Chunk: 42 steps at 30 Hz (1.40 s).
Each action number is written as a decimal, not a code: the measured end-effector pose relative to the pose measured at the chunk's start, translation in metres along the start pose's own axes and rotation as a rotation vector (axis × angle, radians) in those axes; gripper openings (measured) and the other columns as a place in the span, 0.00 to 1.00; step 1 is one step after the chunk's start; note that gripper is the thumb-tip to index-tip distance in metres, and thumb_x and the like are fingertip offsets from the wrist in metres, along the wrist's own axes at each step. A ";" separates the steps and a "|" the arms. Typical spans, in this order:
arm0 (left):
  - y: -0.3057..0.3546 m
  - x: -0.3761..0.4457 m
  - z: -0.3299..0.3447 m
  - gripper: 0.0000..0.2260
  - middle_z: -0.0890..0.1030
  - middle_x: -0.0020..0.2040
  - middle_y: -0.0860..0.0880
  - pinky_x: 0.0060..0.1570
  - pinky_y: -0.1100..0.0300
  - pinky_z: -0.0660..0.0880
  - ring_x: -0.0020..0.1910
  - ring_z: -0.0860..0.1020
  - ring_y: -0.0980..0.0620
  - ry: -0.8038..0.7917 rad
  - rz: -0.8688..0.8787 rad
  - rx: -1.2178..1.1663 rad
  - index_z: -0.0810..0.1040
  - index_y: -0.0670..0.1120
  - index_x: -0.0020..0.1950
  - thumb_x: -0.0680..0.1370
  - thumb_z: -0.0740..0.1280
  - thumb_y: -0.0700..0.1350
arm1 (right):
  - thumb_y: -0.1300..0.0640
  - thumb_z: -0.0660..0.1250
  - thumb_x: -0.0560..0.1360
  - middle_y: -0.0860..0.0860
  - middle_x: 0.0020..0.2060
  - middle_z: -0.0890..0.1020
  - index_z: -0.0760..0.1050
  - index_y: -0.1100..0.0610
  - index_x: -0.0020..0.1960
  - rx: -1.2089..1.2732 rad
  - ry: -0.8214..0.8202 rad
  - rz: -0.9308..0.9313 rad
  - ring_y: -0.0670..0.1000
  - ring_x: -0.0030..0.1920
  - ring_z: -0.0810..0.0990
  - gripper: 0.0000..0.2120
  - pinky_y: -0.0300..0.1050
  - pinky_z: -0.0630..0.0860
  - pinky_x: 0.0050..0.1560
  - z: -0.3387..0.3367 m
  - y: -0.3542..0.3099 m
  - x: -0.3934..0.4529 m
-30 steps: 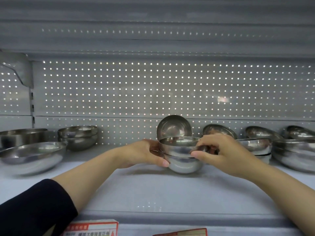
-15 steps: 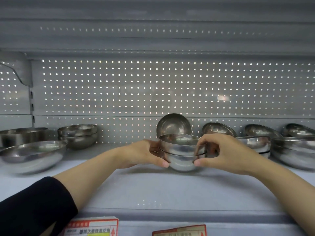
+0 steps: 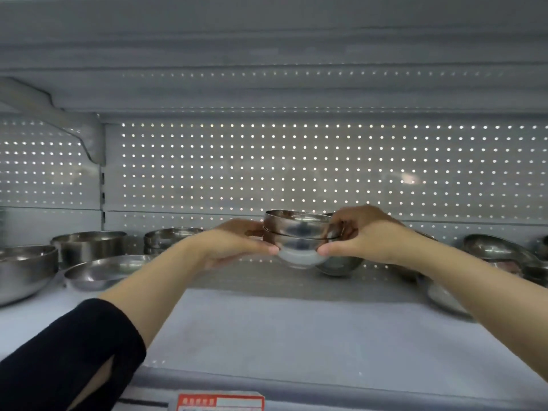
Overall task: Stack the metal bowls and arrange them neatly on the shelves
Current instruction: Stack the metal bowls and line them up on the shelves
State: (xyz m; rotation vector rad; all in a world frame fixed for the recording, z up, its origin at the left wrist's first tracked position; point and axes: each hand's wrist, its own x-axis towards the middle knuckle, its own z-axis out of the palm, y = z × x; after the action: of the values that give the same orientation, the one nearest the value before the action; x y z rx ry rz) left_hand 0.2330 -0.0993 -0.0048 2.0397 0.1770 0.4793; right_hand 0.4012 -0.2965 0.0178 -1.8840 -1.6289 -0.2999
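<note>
A stack of two small metal bowls (image 3: pixel 298 241) hangs above the grey shelf (image 3: pixel 296 336), near the perforated back wall. My left hand (image 3: pixel 234 243) grips its left side, thumb under the lower bowl. My right hand (image 3: pixel 360 237) grips the right side, fingers curled over the rim. Just behind the stack, a further bowl (image 3: pixel 339 266) peeks out below my right hand.
On the left stand a large deep bowl (image 3: pixel 23 271), a shallow bowl (image 3: pixel 103 271), a tall bowl (image 3: pixel 89 247) and a small stack (image 3: pixel 169 238). More bowls (image 3: pixel 498 250) crowd the right end. A red price tag (image 3: pixel 221 401) sits on the shelf's front lip.
Both hands have lifted the two-bowl stack off the shelf and carried it back toward the wall. The camera has dropped lower and moved closer.
</note>
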 end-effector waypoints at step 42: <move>-0.021 0.034 0.016 0.38 0.59 0.75 0.53 0.67 0.65 0.57 0.73 0.60 0.53 0.553 0.041 0.726 0.57 0.47 0.75 0.70 0.73 0.49 | 0.57 0.73 0.70 0.46 0.48 0.74 0.77 0.53 0.49 -0.173 0.176 0.138 0.47 0.43 0.74 0.09 0.39 0.69 0.45 0.013 0.046 0.042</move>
State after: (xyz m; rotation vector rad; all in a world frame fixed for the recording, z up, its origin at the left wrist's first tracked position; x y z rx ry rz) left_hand 0.2715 -0.0910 -0.0207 2.5565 0.7301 1.1257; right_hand 0.4514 -0.2568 0.0163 -2.0243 -1.3866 -0.5473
